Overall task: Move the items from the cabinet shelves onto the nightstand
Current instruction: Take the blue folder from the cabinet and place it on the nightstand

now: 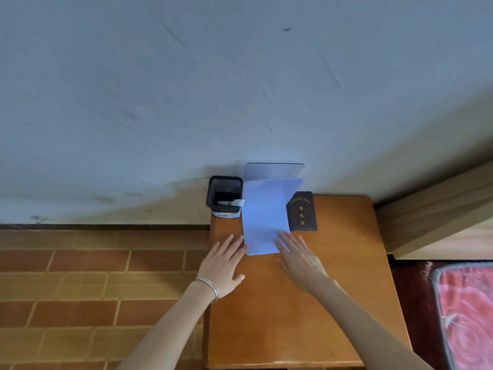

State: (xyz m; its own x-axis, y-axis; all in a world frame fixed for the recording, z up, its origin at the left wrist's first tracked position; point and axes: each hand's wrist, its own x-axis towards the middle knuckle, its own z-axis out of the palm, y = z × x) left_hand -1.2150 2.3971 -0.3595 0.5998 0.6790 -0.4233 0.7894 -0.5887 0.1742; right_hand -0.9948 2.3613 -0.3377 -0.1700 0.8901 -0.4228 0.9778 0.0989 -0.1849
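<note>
Placing step: my left hand (222, 265) and right hand (298, 259), both flat and open, gripping nothing, settle the pale blue folded plastic sheet (262, 220) on the orange-brown wooden nightstand (346, 263) against the wall; next I judge a return to the cabinet.

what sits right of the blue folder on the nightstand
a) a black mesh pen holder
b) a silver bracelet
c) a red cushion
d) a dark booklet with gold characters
d: the dark booklet lies flat beside the right edge of the blue folder on the nightstand, while the mesh pen holder stands on the folder's left.
</note>
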